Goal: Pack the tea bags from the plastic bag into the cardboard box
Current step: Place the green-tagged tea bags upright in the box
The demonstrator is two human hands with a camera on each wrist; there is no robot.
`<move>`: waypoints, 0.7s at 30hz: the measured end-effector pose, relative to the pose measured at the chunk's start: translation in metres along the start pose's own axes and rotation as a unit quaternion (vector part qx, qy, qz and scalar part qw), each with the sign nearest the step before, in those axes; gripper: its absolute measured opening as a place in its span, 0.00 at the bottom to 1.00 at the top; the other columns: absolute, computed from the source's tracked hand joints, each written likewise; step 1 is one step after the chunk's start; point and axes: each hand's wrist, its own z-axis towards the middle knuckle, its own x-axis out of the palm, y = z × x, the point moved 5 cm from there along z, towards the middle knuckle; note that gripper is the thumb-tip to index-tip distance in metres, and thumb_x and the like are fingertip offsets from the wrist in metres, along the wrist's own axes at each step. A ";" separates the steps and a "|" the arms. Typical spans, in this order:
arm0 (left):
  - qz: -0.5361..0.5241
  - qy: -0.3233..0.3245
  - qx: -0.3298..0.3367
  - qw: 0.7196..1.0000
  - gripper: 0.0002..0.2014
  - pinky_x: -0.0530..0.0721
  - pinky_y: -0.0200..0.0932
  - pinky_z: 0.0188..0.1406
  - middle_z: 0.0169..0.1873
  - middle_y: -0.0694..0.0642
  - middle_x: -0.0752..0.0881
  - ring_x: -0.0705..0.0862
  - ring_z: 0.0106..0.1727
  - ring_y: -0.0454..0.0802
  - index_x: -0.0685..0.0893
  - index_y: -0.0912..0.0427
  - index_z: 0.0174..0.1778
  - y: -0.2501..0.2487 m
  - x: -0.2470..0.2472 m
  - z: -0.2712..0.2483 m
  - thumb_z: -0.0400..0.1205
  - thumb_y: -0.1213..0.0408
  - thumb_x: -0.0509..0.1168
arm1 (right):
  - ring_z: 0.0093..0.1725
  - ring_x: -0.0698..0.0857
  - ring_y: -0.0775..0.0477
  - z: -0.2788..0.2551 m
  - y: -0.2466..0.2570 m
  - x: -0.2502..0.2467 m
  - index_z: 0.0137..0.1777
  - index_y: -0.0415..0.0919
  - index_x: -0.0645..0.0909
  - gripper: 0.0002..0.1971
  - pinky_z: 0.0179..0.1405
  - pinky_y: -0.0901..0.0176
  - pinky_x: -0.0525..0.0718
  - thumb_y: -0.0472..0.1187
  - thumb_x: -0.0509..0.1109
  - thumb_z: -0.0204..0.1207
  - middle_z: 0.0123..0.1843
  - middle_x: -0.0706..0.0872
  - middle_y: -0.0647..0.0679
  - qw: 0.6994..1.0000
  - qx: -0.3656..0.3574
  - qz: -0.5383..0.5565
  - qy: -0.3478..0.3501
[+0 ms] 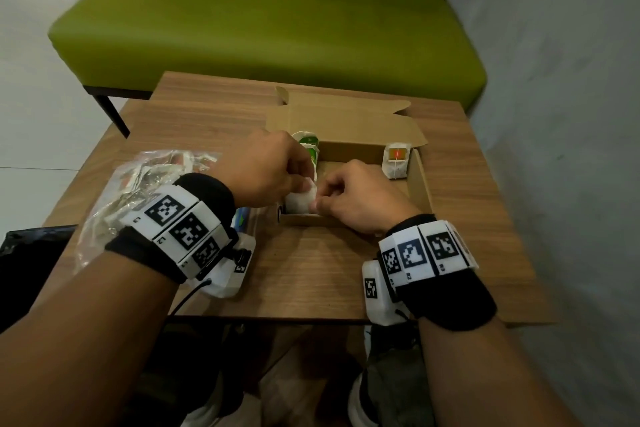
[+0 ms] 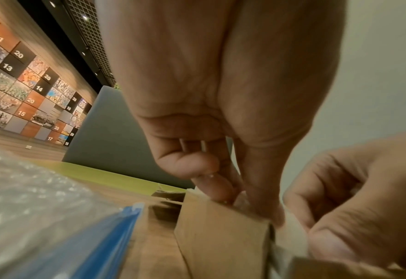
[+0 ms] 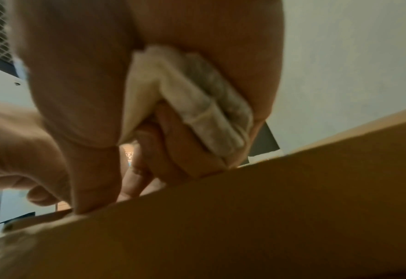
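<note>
The open cardboard box (image 1: 420,184) lies on the wooden table. Both hands meet at its near-left corner. My left hand (image 1: 304,180) pinches a white tea bag (image 1: 299,203) that stands at that corner, and my right hand (image 1: 322,198) pinches it from the right. In the right wrist view my right hand (image 3: 135,166) also holds folded tea bags (image 3: 197,105) in its palm, above the box wall (image 3: 245,217). Green-tagged tea bags (image 1: 308,142) stand along the box's left wall. An orange-tagged tea bag (image 1: 397,159) stands in the far right corner. The plastic bag (image 1: 138,184) lies to the left.
The table (image 1: 311,270) is small, with its front edge close to my wrists. A green bench (image 1: 259,21) stands behind it and a grey wall rises on the right. The box lid (image 1: 346,118) lies folded back. The bag's blue zip strip (image 2: 106,236) sits beside the box.
</note>
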 end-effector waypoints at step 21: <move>0.049 0.049 -0.027 0.997 0.30 0.77 0.41 0.36 0.47 0.47 0.84 0.80 0.44 0.45 0.74 0.49 0.64 -0.004 0.007 -0.002 0.70 0.48 0.79 | 0.44 0.85 0.51 0.002 -0.008 -0.015 0.46 0.48 0.86 0.22 0.40 0.55 0.79 0.66 0.63 0.82 0.41 0.88 0.51 0.985 0.076 0.144 -0.047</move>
